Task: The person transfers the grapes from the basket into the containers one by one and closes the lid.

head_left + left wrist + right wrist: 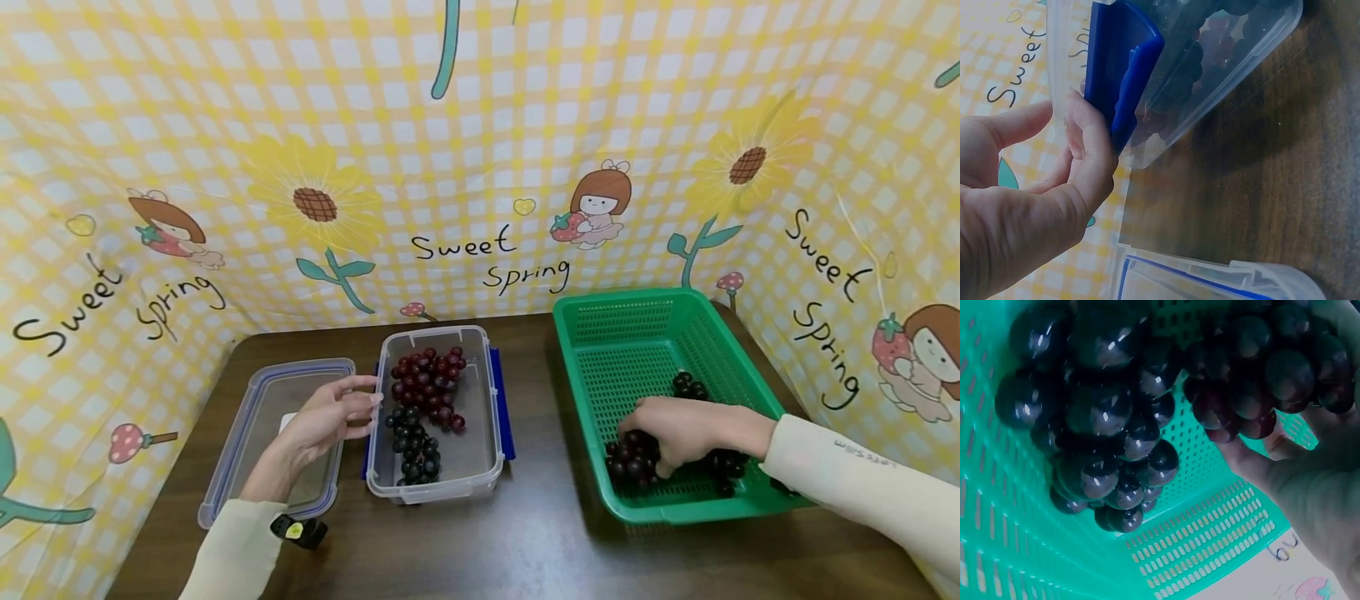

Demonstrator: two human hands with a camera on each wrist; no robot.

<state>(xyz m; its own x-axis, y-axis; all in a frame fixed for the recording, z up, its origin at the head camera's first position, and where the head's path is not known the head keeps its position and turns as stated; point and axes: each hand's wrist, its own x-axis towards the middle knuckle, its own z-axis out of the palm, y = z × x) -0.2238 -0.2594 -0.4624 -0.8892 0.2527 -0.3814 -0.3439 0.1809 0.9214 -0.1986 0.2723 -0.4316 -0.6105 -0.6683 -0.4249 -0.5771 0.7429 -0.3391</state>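
Note:
My right hand [682, 429] reaches down into the green basket [592, 417] and grips a bunch of dark red grapes [630, 462]. In the right wrist view, its fingers curl round that bunch [1266, 369], beside another bunch of black grapes [1097, 412]. My left hand [330, 417] rests its relaxed fingers at the left side of a clear plastic container [483, 417]. The left wrist view shows those fingers against the container's blue latch [1119, 62]. Inside the container lie a red grape bunch [427, 383] and a black grape bunch [416, 450].
A clear lid [255, 417] with a bluish seal lies on the brown table [532, 533], left of the container and partly under my left forearm. More black grapes [690, 386] lie in the basket around my right hand. A yellow checked cloth [480, 167] stands behind the table.

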